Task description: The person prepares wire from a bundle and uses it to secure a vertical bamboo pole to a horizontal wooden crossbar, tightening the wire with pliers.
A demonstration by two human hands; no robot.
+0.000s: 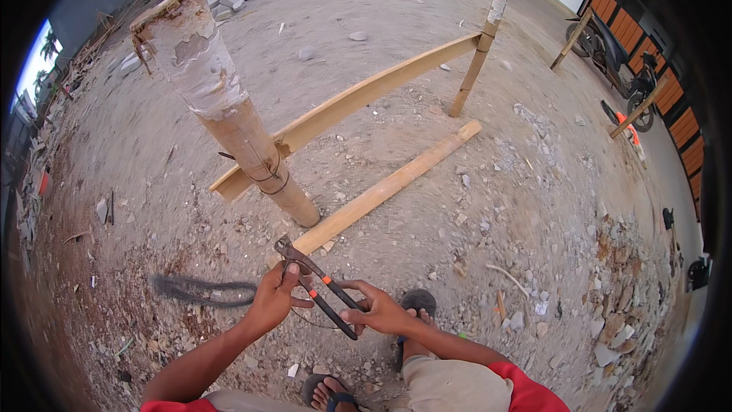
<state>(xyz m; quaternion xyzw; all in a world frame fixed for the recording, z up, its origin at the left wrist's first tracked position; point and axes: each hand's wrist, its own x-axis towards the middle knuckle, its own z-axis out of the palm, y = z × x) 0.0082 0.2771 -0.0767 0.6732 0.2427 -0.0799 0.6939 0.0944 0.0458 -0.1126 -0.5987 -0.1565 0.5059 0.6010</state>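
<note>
Orange-banded black handles mark the pincers (pixel 316 284) held low over gravelly ground, just above a sandalled foot (pixel 329 394). The left hand (pixel 273 299) is curled near the tool's metal head, fingers closed on it; the right hand (pixel 377 310) pinches the handle ends with thumb and fingers part-closed. A thin wire (pixel 314 323) droops beneath the tool between the two hands. A dark bundle of wire (pixel 200 290) lies on the dirt to the left. Just beyond, a bamboo post (pixel 229 111) leans upright, wire wrapped at its joint with a split bamboo rail (pixel 358 95). A second pole (pixel 393 183) lies flat beside it. Farther off, a motorbike (pixel 621 61) stands by a wall.
</note>
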